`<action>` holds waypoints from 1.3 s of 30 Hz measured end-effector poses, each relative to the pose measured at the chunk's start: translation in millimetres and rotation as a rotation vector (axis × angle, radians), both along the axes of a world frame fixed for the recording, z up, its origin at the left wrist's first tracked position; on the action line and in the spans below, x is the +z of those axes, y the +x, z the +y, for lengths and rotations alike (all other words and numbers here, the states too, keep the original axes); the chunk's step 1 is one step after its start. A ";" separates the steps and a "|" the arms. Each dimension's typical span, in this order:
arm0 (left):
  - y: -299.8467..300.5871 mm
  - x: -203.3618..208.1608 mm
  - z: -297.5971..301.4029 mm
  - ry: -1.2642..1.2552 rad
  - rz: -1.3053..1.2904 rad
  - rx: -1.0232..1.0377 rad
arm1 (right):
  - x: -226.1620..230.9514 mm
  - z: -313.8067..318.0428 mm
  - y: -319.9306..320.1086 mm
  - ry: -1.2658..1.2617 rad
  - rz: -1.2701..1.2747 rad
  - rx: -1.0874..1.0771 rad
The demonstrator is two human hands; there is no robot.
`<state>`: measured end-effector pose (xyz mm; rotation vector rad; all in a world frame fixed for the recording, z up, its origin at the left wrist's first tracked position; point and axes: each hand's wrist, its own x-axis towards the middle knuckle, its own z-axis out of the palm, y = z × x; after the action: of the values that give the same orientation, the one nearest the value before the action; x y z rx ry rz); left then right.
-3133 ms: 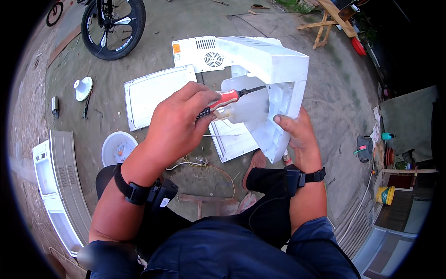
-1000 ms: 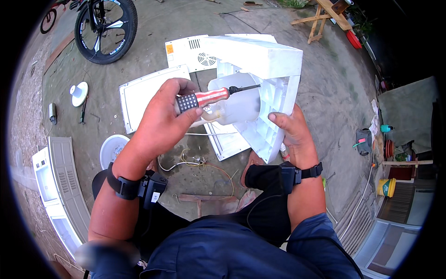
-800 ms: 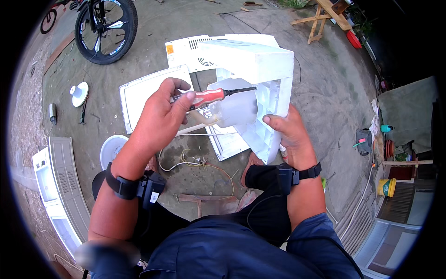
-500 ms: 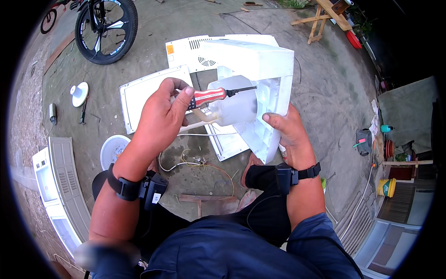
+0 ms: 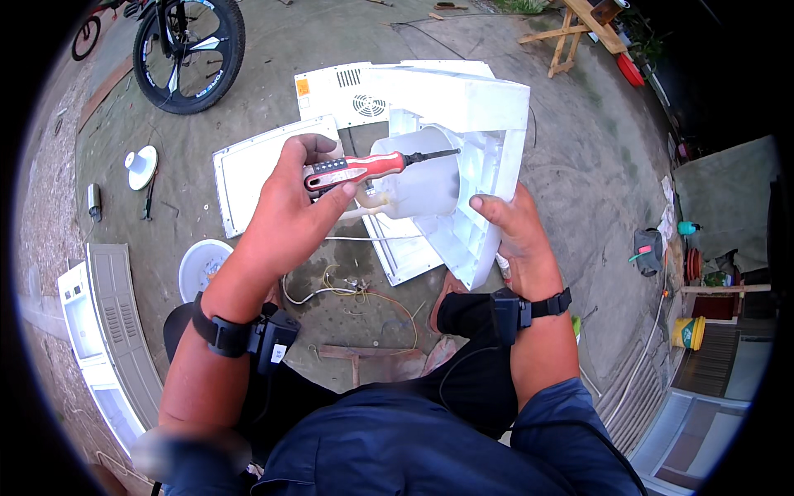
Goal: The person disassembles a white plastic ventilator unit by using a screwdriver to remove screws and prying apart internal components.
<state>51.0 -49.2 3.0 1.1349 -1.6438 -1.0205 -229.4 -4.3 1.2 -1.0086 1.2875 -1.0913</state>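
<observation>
In my left hand (image 5: 291, 202) is a screwdriver (image 5: 368, 169) with a red, dark and white handle, held between thumb and fingers. Its dark shaft points right, across a translucent white plastic tank (image 5: 420, 183). The tank sits within a white plastic housing (image 5: 495, 106), whose right side my right hand (image 5: 517, 227) grips, thumb on the inner face and fingers hidden behind. A short yellowed hose (image 5: 370, 200) comes off the tank near my left thumb. Whether the screwdriver tip touches the housing, I cannot tell.
White panels lie behind and under the housing, one (image 5: 335, 87) with vents, another (image 5: 273, 161) at its left. Loose wires (image 5: 351, 289) spread on the ground before me. A white basin (image 5: 201, 263) stands left; a bicycle wheel (image 5: 190, 62) is farther back. A wooden stand (image 5: 566, 45) is far right.
The screwdriver has turned in my left hand, and more of its handle shows as the fingers opened around it. The housing has tilted slightly in my right hand.
</observation>
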 end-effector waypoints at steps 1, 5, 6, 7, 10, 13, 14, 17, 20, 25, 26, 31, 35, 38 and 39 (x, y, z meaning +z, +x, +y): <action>2.0 -3.9 0.1 -0.005 0.013 0.006 | -0.4 -0.5 0.2 -0.011 -0.006 0.005; 2.3 19.2 1.0 0.280 0.008 -0.013 | -2.0 0.7 -3.8 -0.027 -0.002 -0.001; 2.6 18.7 1.2 0.263 -0.031 -0.009 | -2.1 0.7 -3.4 -0.026 0.000 -0.002; 2.7 17.7 1.3 0.245 -0.069 -0.005 | -1.9 0.8 -2.8 -0.033 -0.025 -0.002; 3.5 3.4 2.2 0.081 -0.020 -0.006 | -1.3 2.0 -0.3 -0.052 -0.075 -0.005; 5.6 28.1 1.5 0.440 0.009 -0.061 | 0.2 2.2 0.1 -0.064 -0.080 -0.013; 4.2 23.7 1.9 0.370 0.000 -0.061 | 0.7 2.8 -0.4 -0.063 -0.089 -0.015; 4.7 8.2 6.0 0.166 -0.014 -0.046 | 0.7 0.8 1.0 -0.073 -0.105 -0.006; 4.1 10.6 5.2 0.207 0.012 -0.052 | -0.6 1.4 0.0 -0.071 -0.100 -0.006; 3.0 9.2 4.7 0.000 -0.103 -0.034 | -2.0 1.0 -1.5 -0.058 -0.098 0.003; 5.6 6.8 4.7 0.044 -0.085 -0.032 | 0.6 0.5 1.0 -0.056 -0.101 0.001; 4.9 23.1 -2.6 0.449 0.029 -0.032 | -1.5 0.7 -1.8 -0.053 -0.065 0.009; 5.3 3.1 0.4 -0.086 -0.141 -0.008 | 3.3 -0.8 3.2 -0.027 -0.028 -0.013; 3.9 12.5 0.3 0.305 0.046 -0.039 | 2.6 1.1 3.1 -0.025 -0.039 -0.025; 4.5 11.4 -1.7 0.343 0.072 -0.059 | 2.2 1.1 3.2 -0.025 -0.043 -0.027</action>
<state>55.5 -50.8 14.5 1.2585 -1.4879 -1.4040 -226.3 -3.2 3.4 -0.9835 1.2587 -1.1465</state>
